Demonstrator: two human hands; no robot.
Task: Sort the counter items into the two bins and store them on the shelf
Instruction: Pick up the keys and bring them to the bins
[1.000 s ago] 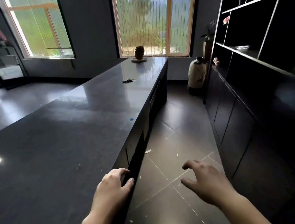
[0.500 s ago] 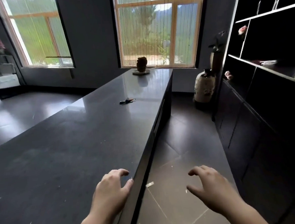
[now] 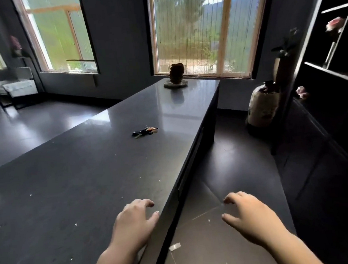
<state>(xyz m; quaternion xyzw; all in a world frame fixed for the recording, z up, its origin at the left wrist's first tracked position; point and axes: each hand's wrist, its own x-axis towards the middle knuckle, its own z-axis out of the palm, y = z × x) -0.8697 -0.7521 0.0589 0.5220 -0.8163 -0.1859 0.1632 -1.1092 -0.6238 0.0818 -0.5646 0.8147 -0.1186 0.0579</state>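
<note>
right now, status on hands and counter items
Left hand open over dark counter edge; right hand open, empty. Bunch of keys untouched mid-counter. No bins in view.

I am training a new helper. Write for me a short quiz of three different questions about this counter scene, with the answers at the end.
1. True or false: the left hand holds the keys.
2. Which thing stands at the far end of the counter, near the window? A) a bin B) a brown ornament on a round base C) a cup
3. Fill in: the right hand hangs over the ____, beside the counter.

Key
1. False: the keys lie alone, far ahead of both hands.
2. B, the ornament.
3. floor
</note>
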